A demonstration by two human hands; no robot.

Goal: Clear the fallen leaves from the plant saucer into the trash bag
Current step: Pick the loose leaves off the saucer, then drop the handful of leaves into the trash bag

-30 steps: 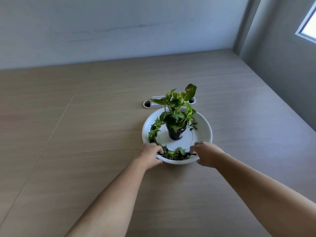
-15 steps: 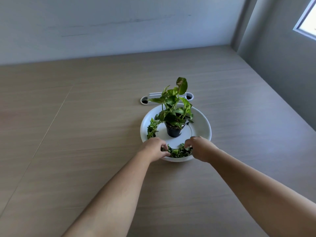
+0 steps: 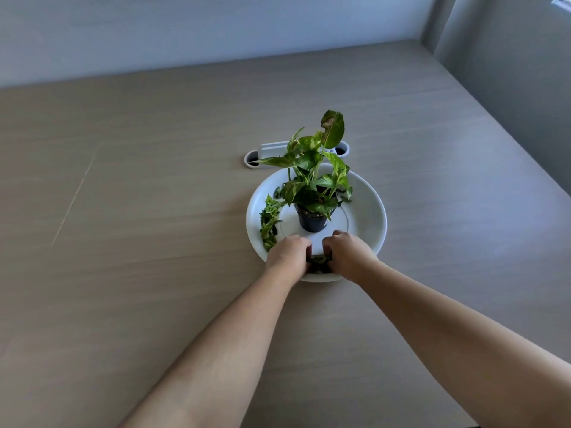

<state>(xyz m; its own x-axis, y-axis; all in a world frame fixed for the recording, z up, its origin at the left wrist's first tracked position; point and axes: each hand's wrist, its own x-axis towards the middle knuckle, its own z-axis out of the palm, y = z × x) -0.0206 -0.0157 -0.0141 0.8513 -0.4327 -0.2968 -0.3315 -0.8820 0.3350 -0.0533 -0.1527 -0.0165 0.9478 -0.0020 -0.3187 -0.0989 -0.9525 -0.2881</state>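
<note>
A white round saucer [image 3: 369, 217] sits on the wooden table with a small plant in a black pot [image 3: 312, 222] at its middle. Fallen green leaves [image 3: 268, 222] lie along the saucer's left inner wall. More fallen leaves [image 3: 319, 261] are bunched at the near rim, squeezed between my two hands. My left hand [image 3: 289, 256] and my right hand [image 3: 347, 253] are cupped inward, fingers curled onto that pile, almost touching each other. Most of the pile is hidden by my fingers. No trash bag is in view.
A white cable grommet [image 3: 256, 156] is set in the tabletop [image 3: 154, 242] just behind the saucer. Walls rise at the far edge and along the right side, with a window corner at the top right.
Both hands have slid toward each other along the saucer's near rim, pushing the spread leaves into one small bunch between them. The saucer and pot stay put.
</note>
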